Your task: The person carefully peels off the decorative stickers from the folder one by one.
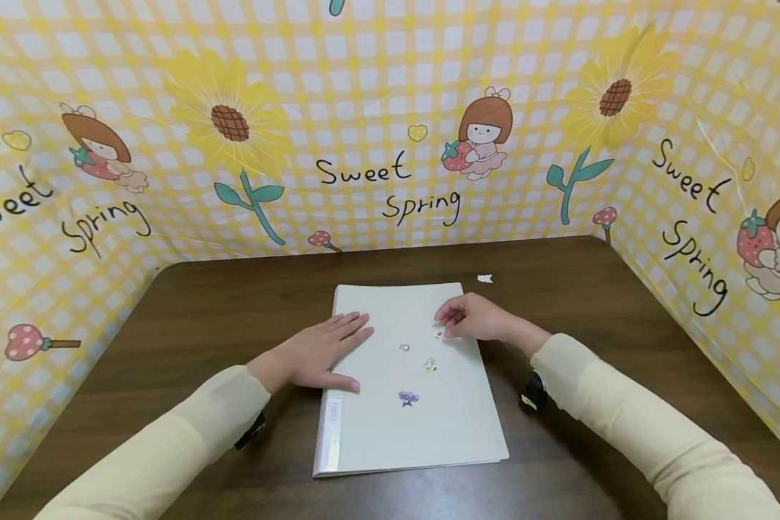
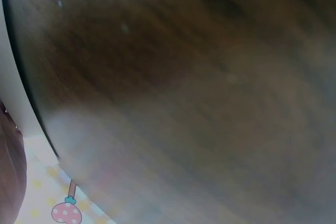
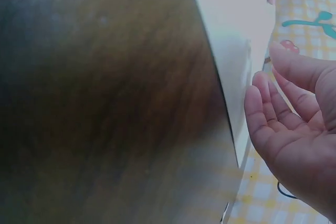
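Observation:
A white folder (image 1: 377, 437) lies flat on the table, with a clear label strip along its lower left edge. My left hand (image 1: 318, 352) rests on the folder's left side, fingers spread and straight. At the upper right of the cover is my right hand (image 1: 477, 318), its fingers loosely bent; the thumb tip is right at a small sticker (image 1: 438, 335). The right wrist view shows that hand (image 3: 296, 119) with thumb and fingers apart. Other stickers on the cover are a small pinkish one (image 1: 404, 347), a greenish one (image 1: 432, 365) and a purple one (image 1: 408, 397).
A torn white scrap (image 1: 485, 278) lies on the dark wooden table (image 1: 234, 310) beyond the folder's upper right corner. Yellow checked cloth (image 1: 364, 108) printed with flowers and girls stands around the back and both sides.

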A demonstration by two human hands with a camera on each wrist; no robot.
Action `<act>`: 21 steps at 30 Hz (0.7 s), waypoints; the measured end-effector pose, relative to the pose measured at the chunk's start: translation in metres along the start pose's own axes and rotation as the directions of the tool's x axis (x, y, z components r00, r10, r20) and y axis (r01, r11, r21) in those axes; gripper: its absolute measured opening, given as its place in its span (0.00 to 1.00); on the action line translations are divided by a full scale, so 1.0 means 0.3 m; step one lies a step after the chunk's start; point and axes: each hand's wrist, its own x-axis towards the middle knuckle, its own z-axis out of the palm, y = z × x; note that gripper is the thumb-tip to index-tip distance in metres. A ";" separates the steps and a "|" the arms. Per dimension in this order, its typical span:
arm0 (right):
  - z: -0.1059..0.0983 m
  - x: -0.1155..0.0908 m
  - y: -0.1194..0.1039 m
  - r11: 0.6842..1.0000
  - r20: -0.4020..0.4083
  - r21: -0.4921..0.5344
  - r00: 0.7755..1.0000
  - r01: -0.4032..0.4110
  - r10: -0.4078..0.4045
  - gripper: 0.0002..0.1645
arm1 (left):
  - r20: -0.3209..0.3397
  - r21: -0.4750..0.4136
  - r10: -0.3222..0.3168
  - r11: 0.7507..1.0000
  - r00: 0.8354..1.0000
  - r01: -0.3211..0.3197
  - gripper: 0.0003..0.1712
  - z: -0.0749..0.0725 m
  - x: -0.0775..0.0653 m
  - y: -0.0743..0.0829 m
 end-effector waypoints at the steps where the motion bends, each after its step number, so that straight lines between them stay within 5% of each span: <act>1: 0.003 0.002 0.001 1.000 0.000 -0.004 1.000 -0.004 0.004 0.14 | 0.002 0.001 -0.001 1.000 1.000 0.001 0.59 0.001 0.001 0.000; 21: 0.034 0.014 0.014 0.991 0.007 -0.128 1.000 0.031 -0.031 0.08 | 0.005 0.013 -0.009 1.000 1.000 0.009 0.59 0.007 0.000 -0.002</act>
